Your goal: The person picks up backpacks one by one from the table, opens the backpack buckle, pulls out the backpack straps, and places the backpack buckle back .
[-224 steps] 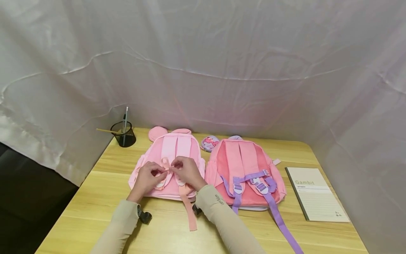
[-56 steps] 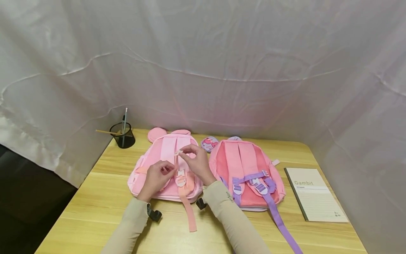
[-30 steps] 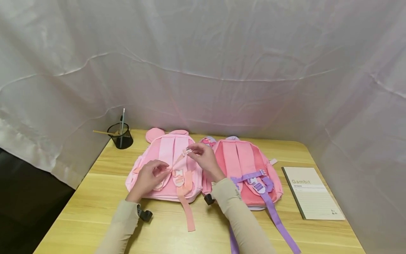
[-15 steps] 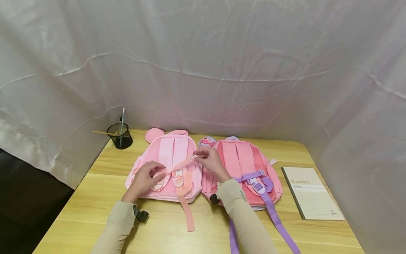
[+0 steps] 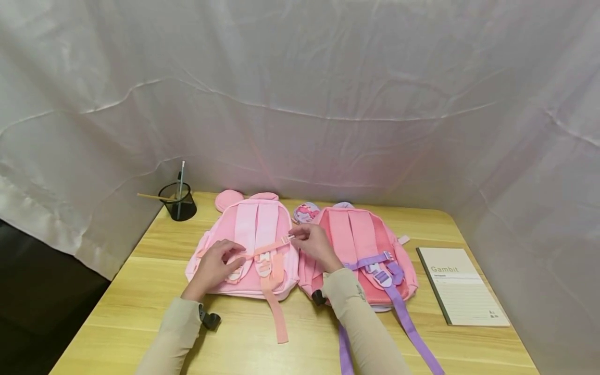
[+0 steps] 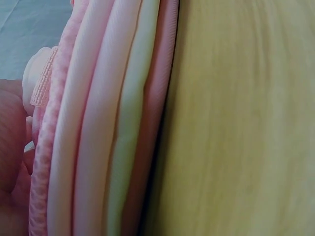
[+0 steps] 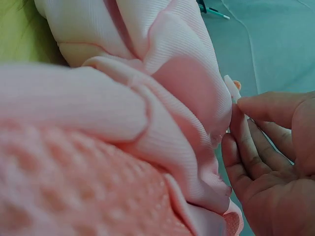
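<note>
The pale pink backpack (image 5: pixel 225 229) lies back side up, its shoulder straps showing. Across it runs a peach strap (image 5: pixel 272 247) ending in a small white buckle (image 5: pixel 289 238). My right hand (image 5: pixel 316 244) pinches this buckle near the backpack's right side; in the right wrist view the thumb and fingers meet on the small white piece (image 7: pixel 232 88). My left hand (image 5: pixel 216 265) rests over the strap's left part, thumb and forefinger slightly apart. The left wrist view shows mostly the backpack's side (image 6: pixel 98 118), with part of that hand at the left edge.
A coral pink backpack (image 5: pixel 339 229) with purple straps (image 5: pixel 405 312) lies against the right side. A notebook (image 5: pixel 461 286) is at far right. The black mesh pen cup (image 5: pixel 183 209) stands back left, a round pouch (image 5: pixel 307 212) behind the backpacks. All are on a wooden table (image 5: pixel 262 349).
My right hand has drawn the buckle rightward and down, straightening the peach strap across the backpack. My left hand's thumb and forefinger, earlier pinching the strap, have parted and shifted slightly left.
</note>
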Tool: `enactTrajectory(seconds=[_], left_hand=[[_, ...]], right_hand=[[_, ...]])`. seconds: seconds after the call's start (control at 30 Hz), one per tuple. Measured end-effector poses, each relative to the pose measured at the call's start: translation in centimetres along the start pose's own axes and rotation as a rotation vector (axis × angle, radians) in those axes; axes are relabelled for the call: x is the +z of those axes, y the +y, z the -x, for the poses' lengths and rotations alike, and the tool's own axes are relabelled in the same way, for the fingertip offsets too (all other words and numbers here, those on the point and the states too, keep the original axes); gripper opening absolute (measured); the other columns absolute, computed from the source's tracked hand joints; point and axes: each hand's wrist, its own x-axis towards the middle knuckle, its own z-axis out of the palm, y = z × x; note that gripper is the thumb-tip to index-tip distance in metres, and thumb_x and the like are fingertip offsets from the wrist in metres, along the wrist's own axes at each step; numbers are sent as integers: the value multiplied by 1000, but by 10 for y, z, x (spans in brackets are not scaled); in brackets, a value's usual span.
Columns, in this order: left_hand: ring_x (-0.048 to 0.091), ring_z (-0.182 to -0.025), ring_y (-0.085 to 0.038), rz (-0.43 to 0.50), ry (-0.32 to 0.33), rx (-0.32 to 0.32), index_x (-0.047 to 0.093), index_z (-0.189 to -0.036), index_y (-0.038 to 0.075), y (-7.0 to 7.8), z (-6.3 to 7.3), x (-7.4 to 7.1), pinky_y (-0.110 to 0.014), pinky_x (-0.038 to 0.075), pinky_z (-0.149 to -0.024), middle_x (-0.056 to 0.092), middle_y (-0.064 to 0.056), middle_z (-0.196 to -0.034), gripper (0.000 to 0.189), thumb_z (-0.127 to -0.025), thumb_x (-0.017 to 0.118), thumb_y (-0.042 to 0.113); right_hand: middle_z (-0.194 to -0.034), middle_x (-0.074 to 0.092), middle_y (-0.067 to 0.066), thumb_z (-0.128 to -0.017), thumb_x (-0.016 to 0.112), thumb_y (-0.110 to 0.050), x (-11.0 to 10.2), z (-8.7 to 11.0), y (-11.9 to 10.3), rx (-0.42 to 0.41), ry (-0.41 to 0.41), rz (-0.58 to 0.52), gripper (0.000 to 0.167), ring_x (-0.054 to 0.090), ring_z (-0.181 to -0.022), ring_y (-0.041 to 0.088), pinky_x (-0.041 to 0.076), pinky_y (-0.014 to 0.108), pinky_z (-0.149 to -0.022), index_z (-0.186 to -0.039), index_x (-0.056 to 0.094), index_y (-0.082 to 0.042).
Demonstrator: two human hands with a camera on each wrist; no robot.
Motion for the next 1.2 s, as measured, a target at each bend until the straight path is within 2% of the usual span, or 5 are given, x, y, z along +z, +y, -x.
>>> enactTrajectory(seconds=[0.3, 0.6, 0.97, 1.2], left_hand=[[51, -88, -17, -12, -2, -12, 75, -112, 19, -1, 0, 2, -33, 43, -78, 68, 2, -105, 21, -92, 79, 25], [52, -88, -15, -11, 13, 9, 75, -112, 18, -1, 0, 4, -34, 44, -78, 70, 2, -106, 22, -92, 80, 23], [51, -89, -15, -13, 24, 28, 75, -112, 18, -2, -1, 5, -34, 44, -79, 69, 2, -105, 22, -91, 81, 22], [52, -90, -16, -6, -1, -14, 73, -115, 18, -1, -1, 2, -33, 45, -80, 68, 1, -107, 24, -93, 79, 25]], right_hand=[[-93, 77, 9, -89, 77, -2, 0, 1, 1, 15, -19, 35, 13, 69, -81, 13, 56, 25, -73, -101, 76, -6], [-100, 76, 8, -90, 76, -4, 1, 0, 3, 27, -21, 58, 16, 71, -89, 16, 58, 29, -80, -106, 75, -8], [-97, 73, 9, -90, 76, -6, 0, 3, 1, 37, 2, 71, 18, 64, -80, 15, 52, 25, -68, -108, 75, -7], [-100, 73, 9, -89, 76, -5, 0, 3, 0, 40, 0, 65, 19, 65, -83, 16, 53, 24, -69, -108, 75, -8]])
